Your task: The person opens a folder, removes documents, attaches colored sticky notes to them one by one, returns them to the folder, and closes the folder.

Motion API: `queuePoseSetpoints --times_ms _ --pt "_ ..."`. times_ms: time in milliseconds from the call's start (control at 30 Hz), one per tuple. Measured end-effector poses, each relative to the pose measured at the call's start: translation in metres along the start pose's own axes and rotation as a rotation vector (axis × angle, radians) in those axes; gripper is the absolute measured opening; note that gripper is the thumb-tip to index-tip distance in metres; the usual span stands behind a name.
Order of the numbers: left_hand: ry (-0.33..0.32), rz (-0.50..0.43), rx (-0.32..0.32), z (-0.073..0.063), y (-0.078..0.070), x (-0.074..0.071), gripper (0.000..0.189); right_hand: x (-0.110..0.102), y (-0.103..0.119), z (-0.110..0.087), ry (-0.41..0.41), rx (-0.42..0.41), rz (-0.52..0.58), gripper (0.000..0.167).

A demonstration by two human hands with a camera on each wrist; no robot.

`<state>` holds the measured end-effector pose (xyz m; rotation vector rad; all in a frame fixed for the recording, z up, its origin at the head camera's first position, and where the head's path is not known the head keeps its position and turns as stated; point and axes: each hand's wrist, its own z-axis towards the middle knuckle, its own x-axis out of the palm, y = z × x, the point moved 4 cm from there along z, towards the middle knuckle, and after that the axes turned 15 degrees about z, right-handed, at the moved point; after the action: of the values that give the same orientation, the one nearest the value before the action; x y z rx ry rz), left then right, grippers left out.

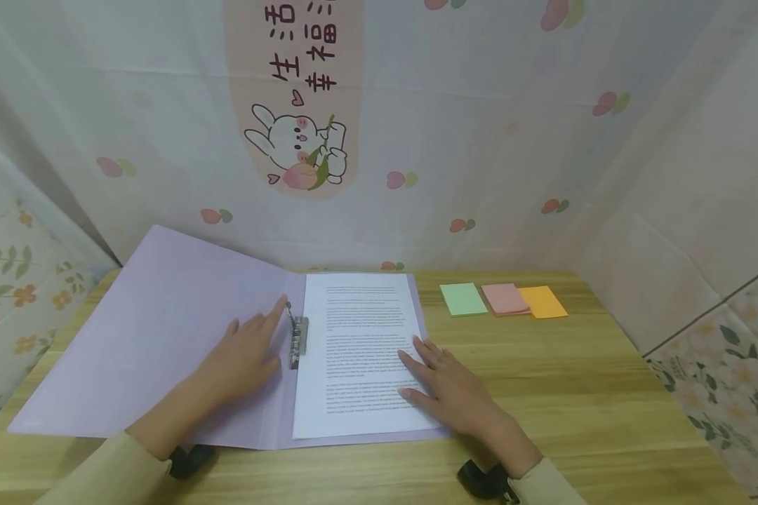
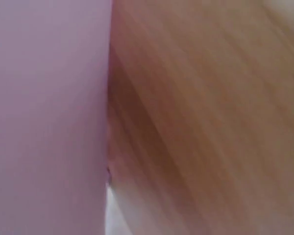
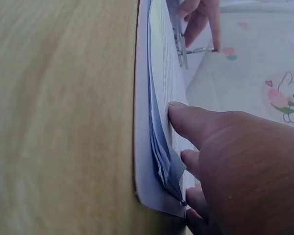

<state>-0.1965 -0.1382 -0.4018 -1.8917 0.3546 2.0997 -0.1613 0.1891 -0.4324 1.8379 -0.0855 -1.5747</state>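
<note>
A lilac folder (image 1: 145, 344) lies spread open on the table, its left cover slightly raised. Printed sheets (image 1: 366, 358) sit on its right side, with a metal clip (image 1: 300, 340) along their left edge. The index finger of my left hand (image 1: 243, 358) points out straight and touches the tip of the clip's raised lever (image 3: 198, 50). My right hand (image 1: 451, 393) rests on the right edge of the sheets, fingers spread. From the right wrist view, the stack's corner looks slightly curled beside the right hand (image 3: 250, 166). The left wrist view holds only the folder cover (image 2: 44, 117) and tabletop, without the hand.
Green sticky notes (image 1: 464, 299), pink sticky notes (image 1: 504, 299) and orange sticky notes (image 1: 546, 301) lie at the back right of the wooden table (image 1: 543, 407). A printed curtain (image 1: 493, 126) hangs right behind the table.
</note>
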Motion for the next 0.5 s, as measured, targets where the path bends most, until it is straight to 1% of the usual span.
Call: queuePoseSetpoints --times_ms 133,267,367,500 --pt "0.0 -0.019 -0.014 0.005 0.006 0.006 0.083 -0.001 0.001 0.0 -0.006 -0.007 0.0 0.062" --pt "0.028 -0.004 -0.032 0.009 0.008 0.015 0.079 -0.001 0.001 0.0 -0.016 -0.004 -0.015 0.062" --pt "0.054 -0.003 -0.048 0.01 0.008 0.021 0.074 0.0 0.0 0.0 -0.016 -0.007 -0.015 0.062" --pt "0.06 0.007 -0.053 0.008 0.007 0.022 0.065 0.0 0.001 0.0 -0.013 -0.01 -0.007 0.063"
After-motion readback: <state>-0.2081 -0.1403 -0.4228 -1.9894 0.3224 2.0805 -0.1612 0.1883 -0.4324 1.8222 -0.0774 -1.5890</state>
